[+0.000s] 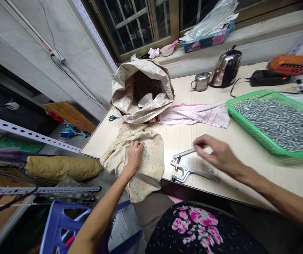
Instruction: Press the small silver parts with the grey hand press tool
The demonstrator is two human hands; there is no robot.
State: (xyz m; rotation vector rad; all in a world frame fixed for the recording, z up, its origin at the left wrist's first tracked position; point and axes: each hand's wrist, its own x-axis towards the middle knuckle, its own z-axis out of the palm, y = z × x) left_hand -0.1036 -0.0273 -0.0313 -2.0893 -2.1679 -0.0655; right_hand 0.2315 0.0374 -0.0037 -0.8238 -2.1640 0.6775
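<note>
My left hand [135, 157] rests on a pale floral cloth pouch [141, 160] that hangs over the table's front edge, its fingers curled and pinching the fabric. My right hand [216, 153] hovers just above the upper handle of metal snap pliers [187, 168] lying on the wooden table [247, 155]. Its fingertips are pinched together at the left; motion blur hides whether anything small is between them.
A paper sack [141, 90] of dark grains with a white cup inside stands behind the pouch. A pink-white cloth [196, 114] lies beside it. A green tray [270, 121] of metal pieces is at right. Kettle [225, 68], steel mug [201, 82], scissors [113, 118] at the back.
</note>
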